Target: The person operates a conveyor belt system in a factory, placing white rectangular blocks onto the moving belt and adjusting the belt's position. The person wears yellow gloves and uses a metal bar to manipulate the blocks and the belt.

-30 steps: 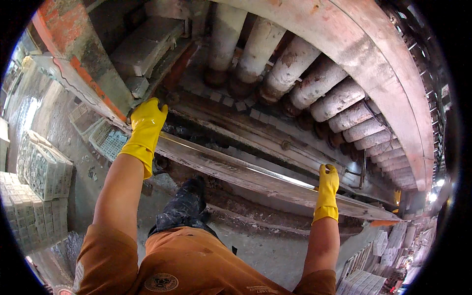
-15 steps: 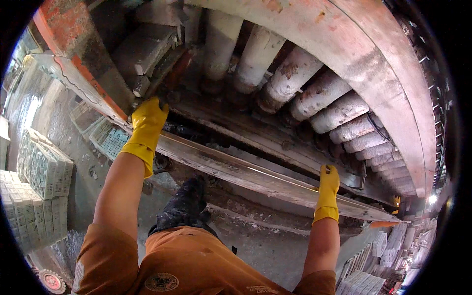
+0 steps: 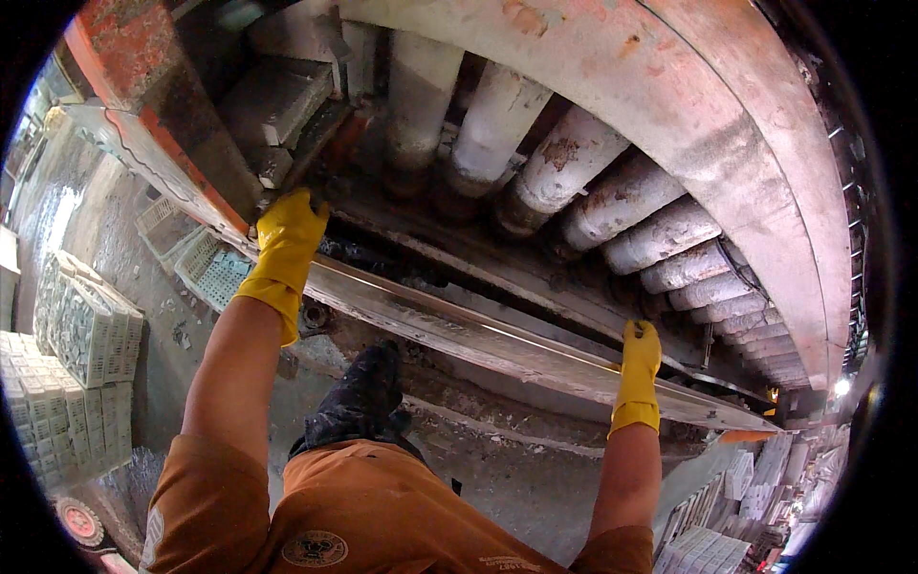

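My left hand [image 3: 291, 230], in a yellow rubber glove, is closed over the left end of a long, worn, pale rail [image 3: 459, 331] along the machine's near edge. Further along, my right hand [image 3: 640, 351], gloved the same way, is closed on the rail's right part. Both arms stretch forward, well apart. The fingertips beyond the rail are partly hidden. Past the rail runs a dark, wet trough [image 3: 382, 258], and behind it stands a row of thick, pale, stained cylinders [image 3: 492, 129] under a broad curved beam [image 3: 669, 86].
An orange-painted post [image 3: 158, 105] rises beside my left hand. Plastic crates [image 3: 218, 273] with pale pieces stand on the wet floor at left, near stacked crates [image 3: 72, 402]. A red-hubbed wheel [image 3: 79, 521] shows at lower left. More stacks [image 3: 703, 550] stand at lower right.
The cylinders have shifted slightly left relative to the rail. At lower left, the red-hubbed wheel has moved up and left. My hands keep their places on the rail.
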Motion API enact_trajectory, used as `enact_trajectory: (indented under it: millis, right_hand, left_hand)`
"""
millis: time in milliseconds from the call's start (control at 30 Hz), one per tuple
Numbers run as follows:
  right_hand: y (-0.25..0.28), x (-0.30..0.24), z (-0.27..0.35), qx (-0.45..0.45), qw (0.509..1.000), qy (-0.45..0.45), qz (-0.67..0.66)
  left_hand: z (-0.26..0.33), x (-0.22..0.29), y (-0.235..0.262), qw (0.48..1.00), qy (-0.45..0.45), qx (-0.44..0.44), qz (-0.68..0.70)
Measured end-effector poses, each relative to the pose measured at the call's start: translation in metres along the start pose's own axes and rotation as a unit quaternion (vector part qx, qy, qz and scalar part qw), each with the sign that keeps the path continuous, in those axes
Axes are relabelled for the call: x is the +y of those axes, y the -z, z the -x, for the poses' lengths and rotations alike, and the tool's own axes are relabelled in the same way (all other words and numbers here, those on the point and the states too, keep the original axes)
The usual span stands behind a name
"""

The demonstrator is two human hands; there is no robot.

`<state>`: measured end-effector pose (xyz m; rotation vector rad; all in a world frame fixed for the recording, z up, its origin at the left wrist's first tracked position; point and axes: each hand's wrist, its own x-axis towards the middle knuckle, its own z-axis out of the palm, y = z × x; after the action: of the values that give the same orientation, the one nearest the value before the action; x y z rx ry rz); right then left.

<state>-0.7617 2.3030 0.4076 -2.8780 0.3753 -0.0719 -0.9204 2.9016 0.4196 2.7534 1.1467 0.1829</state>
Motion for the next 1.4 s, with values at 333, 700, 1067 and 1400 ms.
enact_trajectory:
  millis: [333, 700, 1067, 1400]
  right_hand:
    - [0.011, 0.001, 0.032, -0.016, 0.997, -0.033, -0.061]
    - [-0.002, 0.029, 0.043, -0.045, 0.993, -0.068, -0.083]
    - [0.013, 0.016, 0.059, -0.073, 0.983, -0.091, -0.139]
    - [0.017, 0.018, 0.079, -0.080, 0.974, -0.124, -0.173]
  left_hand:
    - [0.019, -0.011, -0.003, 0.999, -0.023, 0.027, 0.011]
    - [0.042, -0.020, 0.001, 1.000, -0.015, 0.022, 0.005]
    - [0.041, -0.024, -0.003, 1.000, -0.024, 0.010, 0.006]
    - [0.047, -0.032, -0.009, 1.000, -0.009, 0.004, -0.007]
